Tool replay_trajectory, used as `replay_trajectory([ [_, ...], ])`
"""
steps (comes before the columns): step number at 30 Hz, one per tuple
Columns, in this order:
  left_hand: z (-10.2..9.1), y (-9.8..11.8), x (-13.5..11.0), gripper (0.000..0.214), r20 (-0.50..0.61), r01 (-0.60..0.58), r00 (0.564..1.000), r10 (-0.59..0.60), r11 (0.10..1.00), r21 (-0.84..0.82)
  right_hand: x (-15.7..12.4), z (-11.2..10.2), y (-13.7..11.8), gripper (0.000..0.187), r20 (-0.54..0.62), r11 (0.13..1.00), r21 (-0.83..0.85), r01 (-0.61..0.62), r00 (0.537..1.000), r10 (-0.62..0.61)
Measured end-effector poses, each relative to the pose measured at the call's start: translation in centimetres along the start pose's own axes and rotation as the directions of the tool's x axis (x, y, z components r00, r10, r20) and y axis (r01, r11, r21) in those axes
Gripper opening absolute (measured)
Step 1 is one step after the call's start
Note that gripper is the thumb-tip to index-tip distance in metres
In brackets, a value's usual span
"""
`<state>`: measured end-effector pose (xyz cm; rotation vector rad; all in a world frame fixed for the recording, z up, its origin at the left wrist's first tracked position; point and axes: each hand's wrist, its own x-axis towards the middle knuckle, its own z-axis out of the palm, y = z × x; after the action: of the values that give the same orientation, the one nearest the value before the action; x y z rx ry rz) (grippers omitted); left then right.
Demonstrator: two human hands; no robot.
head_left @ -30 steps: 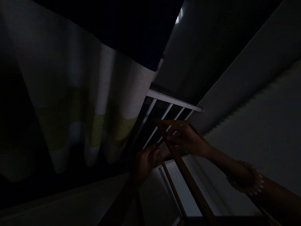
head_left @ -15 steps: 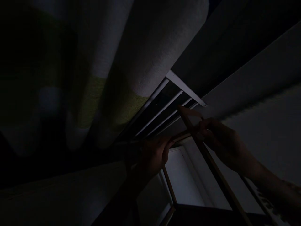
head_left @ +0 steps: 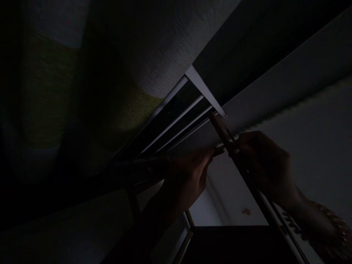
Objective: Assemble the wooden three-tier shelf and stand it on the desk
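The view is very dark. A brown wooden-looking frame [head_left: 244,176] has a long slanting post and a thin crossbar [head_left: 219,151] meeting it near its upper end. My left hand [head_left: 189,178] is closed around the crossbar, its fingertips close to the joint. At the post, just right of that joint, my right hand [head_left: 261,161] is closed with thumb and fingers pinching the frame. Its exact hold is hard to make out in the shadow. A beaded band [head_left: 327,223] circles my right wrist.
A curtain [head_left: 154,69] in grey and yellow-green hangs at the upper left. Beside it runs a white slatted metal grille [head_left: 205,88]. The pale wall [head_left: 316,146] is on the right. A dark flat surface [head_left: 228,245] lies below.
My left hand has moved right along the crossbar, nearer the post. The post appears turned more edge-on, and the view has shifted so the curtain and grille sit further left.
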<state>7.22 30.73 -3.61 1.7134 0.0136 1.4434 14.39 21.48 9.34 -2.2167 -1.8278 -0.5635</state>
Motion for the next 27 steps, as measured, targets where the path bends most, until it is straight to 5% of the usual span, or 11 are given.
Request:
replay_trajectory([
  [27,0.64,-0.11,-0.52,0.024,0.003,-0.028,1.0,0.028,0.999,0.032,0.13,0.54,0.22,0.011,-0.002,1.0,0.003,0.027,1.0,-0.027],
])
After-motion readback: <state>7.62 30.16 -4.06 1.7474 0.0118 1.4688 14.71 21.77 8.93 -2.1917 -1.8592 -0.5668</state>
